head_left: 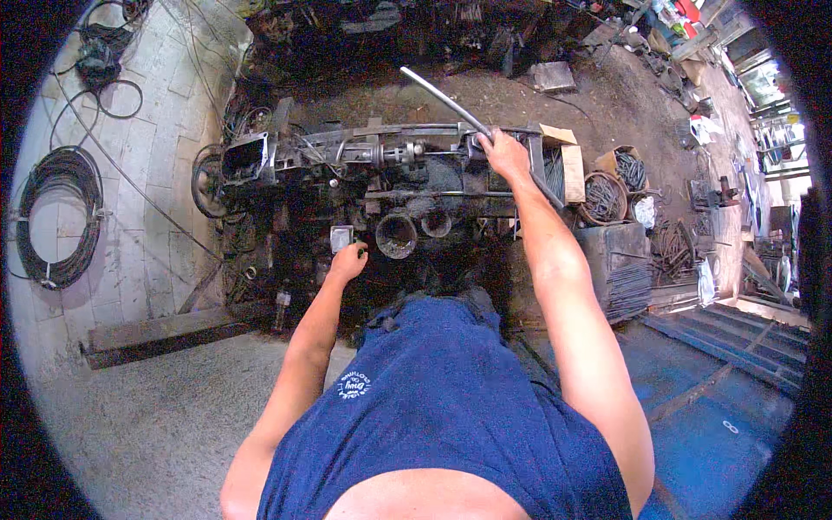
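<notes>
My right hand (pixel 506 156) is closed around a long metal rod (pixel 440 97), which slants from the far middle down toward the right, over the right part of a dark, greasy machine (pixel 373 154). The rod's upper stretch shines bright; the lower part runs past my wrist. My left hand (pixel 350 260) is at the machine's near side, fingers curled in just below a small pale box (pixel 342 237). Something small and dark shows at its fingertips, too small to name. Beside that hand sits a round, funnel-like metal cup (pixel 397 236), with a smaller cup (pixel 436 224) to its right.
Right of the machine stand an open cardboard box (pixel 563 165), a round container of metal pieces (pixel 603 198) and a bundle of thin rods (pixel 630 289). Coiled black wire (pixel 59 217) hangs on the left wall. A beam (pixel 165 336) lies at lower left.
</notes>
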`<state>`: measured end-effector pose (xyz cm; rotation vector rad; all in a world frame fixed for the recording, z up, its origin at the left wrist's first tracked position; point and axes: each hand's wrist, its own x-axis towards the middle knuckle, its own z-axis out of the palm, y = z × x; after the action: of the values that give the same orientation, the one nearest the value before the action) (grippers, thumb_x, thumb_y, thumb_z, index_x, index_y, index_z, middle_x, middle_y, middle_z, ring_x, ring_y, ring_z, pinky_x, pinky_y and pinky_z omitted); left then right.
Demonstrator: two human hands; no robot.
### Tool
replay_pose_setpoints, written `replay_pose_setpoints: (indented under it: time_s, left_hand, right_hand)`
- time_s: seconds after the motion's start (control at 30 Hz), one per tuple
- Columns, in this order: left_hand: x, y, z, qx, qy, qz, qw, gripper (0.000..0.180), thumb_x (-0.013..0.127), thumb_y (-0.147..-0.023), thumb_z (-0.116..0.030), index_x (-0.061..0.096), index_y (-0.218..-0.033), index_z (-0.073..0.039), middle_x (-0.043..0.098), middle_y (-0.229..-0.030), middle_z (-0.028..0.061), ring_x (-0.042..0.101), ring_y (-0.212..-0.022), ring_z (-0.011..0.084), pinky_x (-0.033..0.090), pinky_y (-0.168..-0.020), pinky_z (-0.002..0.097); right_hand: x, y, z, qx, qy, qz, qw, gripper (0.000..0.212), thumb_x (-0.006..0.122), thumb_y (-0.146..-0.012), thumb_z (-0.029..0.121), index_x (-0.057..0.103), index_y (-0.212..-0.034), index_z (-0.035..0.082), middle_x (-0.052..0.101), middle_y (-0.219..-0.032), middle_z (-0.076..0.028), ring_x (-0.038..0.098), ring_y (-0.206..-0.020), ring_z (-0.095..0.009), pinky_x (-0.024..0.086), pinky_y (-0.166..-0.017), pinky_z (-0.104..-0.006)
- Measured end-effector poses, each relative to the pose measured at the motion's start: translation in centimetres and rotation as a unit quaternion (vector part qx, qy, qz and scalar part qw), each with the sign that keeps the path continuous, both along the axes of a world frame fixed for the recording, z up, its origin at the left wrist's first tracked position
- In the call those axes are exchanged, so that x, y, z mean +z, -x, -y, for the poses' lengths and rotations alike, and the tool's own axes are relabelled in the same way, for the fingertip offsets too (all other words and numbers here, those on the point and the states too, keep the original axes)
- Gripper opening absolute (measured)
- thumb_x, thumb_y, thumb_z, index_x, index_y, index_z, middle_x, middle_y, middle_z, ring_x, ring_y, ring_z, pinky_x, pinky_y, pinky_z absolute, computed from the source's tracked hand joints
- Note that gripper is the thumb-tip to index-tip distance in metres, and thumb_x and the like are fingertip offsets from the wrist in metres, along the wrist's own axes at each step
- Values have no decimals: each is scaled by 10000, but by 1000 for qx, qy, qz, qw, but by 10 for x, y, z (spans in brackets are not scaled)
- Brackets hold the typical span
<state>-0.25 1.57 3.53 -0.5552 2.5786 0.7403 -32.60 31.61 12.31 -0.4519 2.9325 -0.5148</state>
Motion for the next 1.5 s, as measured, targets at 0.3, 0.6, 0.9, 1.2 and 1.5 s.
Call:
replay_pose_setpoints:
  time_s: [0.3,0.6,0.9,1.2,1.5]
  left_hand:
    - [-7,-4,5,-12,-4,2,1000,326,602,-851,-254,647,-1144,-118,664,-1042,192,631,-958,363,502,-840,443]
    - [-8,-8,1,-6,5,-11,1000,300,605,-845,-233,659,-1111,-104,670,-979,202,635,-918,376,506,-825,451]
    - [-11,-9,1,-5,-5,-25,1000,304,596,-853,-233,654,-1119,-97,671,-977,204,632,-927,377,502,-823,455]
    - [-10,-7,-1,-10,2,-2,1000,335,599,-862,-249,635,-1160,-99,667,-1050,185,634,-961,360,499,-843,456]
    - [-14,-7,2,-7,-8,-8,1000,333,596,-852,-246,641,-1145,-94,666,-1048,194,633,-957,370,504,-840,453]
  right_hand:
    - [-3,-1,-2,1,27,-17,999,553,420,-920,573,615,-1051,72,673,-976,-197,645,-937,-361,502,-796,-486]
    - [0,-1,-1,4,12,0,1000,544,427,-921,565,608,-1003,59,669,-976,-190,641,-931,-362,498,-797,-490]
    - [6,-2,-1,2,0,3,1000,537,428,-924,559,608,-1012,61,669,-983,-187,639,-945,-361,495,-807,-484]
    - [3,-2,-4,2,13,4,1000,542,412,-927,559,613,-1012,63,670,-992,-187,639,-947,-368,498,-811,-485]
    - [-6,0,-7,1,10,-23,1000,537,428,-923,564,608,-1028,70,670,-981,-187,639,-940,-377,496,-812,-494]
